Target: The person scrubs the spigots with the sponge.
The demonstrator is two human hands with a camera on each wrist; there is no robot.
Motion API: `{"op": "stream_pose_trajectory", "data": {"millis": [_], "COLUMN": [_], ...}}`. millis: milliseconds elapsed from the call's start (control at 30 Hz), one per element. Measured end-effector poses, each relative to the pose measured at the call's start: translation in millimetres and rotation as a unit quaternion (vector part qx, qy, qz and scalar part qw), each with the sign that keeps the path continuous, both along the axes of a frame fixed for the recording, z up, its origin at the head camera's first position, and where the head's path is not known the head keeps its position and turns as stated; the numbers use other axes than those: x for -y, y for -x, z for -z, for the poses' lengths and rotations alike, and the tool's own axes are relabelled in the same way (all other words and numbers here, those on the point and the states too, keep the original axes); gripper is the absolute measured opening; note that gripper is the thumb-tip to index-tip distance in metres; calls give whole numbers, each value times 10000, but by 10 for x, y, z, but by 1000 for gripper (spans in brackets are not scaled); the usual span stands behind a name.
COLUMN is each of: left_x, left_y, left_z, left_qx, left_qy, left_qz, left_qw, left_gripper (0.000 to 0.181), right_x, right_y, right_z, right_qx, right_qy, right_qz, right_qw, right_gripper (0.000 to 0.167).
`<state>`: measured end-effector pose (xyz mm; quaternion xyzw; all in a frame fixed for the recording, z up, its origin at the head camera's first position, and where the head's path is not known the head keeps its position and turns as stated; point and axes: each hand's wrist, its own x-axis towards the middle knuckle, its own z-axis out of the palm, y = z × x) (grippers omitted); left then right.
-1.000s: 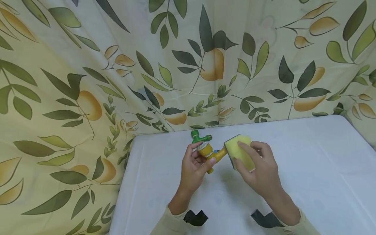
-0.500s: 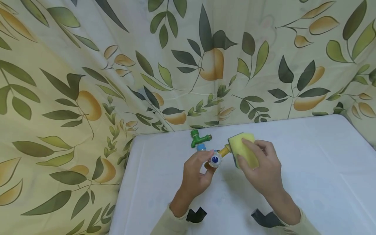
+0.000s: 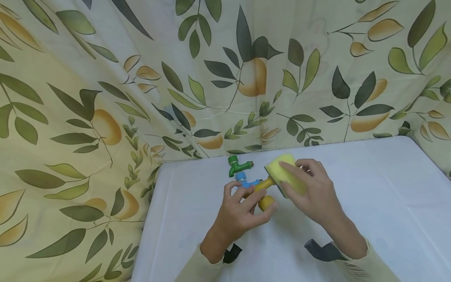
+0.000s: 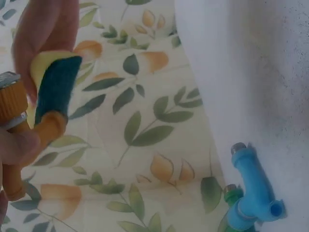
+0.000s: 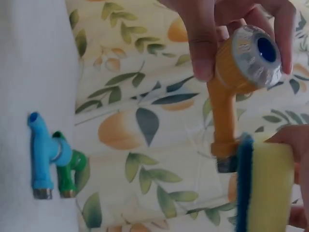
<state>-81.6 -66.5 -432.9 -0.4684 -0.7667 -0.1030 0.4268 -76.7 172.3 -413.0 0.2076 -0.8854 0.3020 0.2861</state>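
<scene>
My left hand [image 3: 234, 213] holds a yellow water tap [image 3: 266, 203] above the white table. In the right wrist view, the thumb and fingers surround its ribbed body, and a clear cap with a blue centre [image 5: 266, 50] shows on its knob. A yellow sponge [image 3: 290, 180] with a dark green scouring side [image 4: 59, 87] is gripped in my right hand [image 3: 318, 192]. That scouring side touches the inlet end of the tap, as the right wrist view shows. The left palm is hidden in the head view.
Toward the back of the white table [image 3: 197, 196] lie a green tap [image 3: 240, 166] and a blue tap [image 3: 241, 177], close together. A leaf-patterned curtain [image 3: 225, 78] hangs behind the table and along its left side.
My left hand has turned the yellow tap over, so its knob now points toward the person. The sponge has stayed against its end, tilting slightly. The blue tap has come out from behind the hand.
</scene>
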Motion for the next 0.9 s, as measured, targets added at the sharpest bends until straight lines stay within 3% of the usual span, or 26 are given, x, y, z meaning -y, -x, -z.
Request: {"op": "stream_pose_trajectory", "data": {"millis": [67, 167, 233, 300, 333, 367, 433, 533, 633, 667, 733, 833, 900], "left_x": [-21, -45, -44, -36, -27, -17, 2, 23, 26, 26, 24, 21, 17], "left_y": [-13, -26, -28, -17, -8, 2, 25, 56, 78, 82, 91, 99, 105], "left_z": [-15, -21, -9, 15, 30, 48, 86, 145, 198, 210, 225, 230, 225], "left_qx": [-167, -131, 323, 1019, 1450, 1919, 2753, 3777, 4375, 4496, 4623, 4687, 4767], "left_qy": [140, 169, -70, -585, -939, -1330, -2058, -2832, -3165, -3234, -3356, -3447, -3500], "left_qz": [-23, -90, -79, 42, 198, 394, 809, 1272, 1501, 1584, 1707, 1727, 1694], "left_qw": [9998, 9997, 9994, 9931, 9848, 9716, 9356, 8723, 8282, 8174, 8028, 7948, 7884], "left_gripper": [39, 38, 38, 41, 43, 45, 50, 57, 57, 58, 59, 61, 62], "right_x": [-4, -31, -57, -88, -101, -111, -118, -116, -118, -121, -131, -152, -165], "right_y": [6, 34, 51, 48, 39, 24, -10, -21, -25, -25, -20, -9, -11], "right_z": [-41, -78, -89, -79, -69, -58, -32, 10, 57, 72, 105, 153, 179], "right_qx": [275, 689, 907, 1096, 1174, 1253, 1342, 1334, 1396, 1440, 1473, 1386, 1299], "right_qy": [-120, -96, 130, 562, 825, 1105, 1426, 1607, 1765, 1816, 1834, 1771, 1868], "right_qz": [-83, -232, -70, 97, 60, -53, -208, -239, -236, -293, -265, -36, -104], "right_qw": [9995, 9973, 9958, 9923, 9896, 9859, 9804, 9777, 9741, 9723, 9716, 9744, 9737], "right_gripper": [48, 48, 47, 46, 46, 47, 48, 48, 47, 47, 46, 45, 46]}}
